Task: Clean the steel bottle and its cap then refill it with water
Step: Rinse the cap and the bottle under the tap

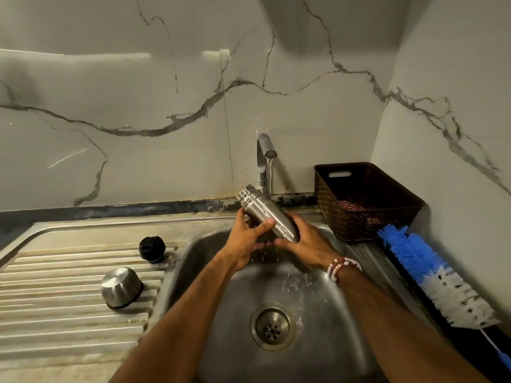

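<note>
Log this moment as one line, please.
left hand, right hand: grip bottle | tap: running onto bottle | black cap, steel cup: on drainboard

Veined marble wall (304,111), steel drainboard (69,286)

Holding steel bottle (266,214) tilted, open threaded mouth up-left, under tap stream (270,172); leaving black cap (152,249) and inverted steel cup (121,287) on drainboard (55,313).
</note>
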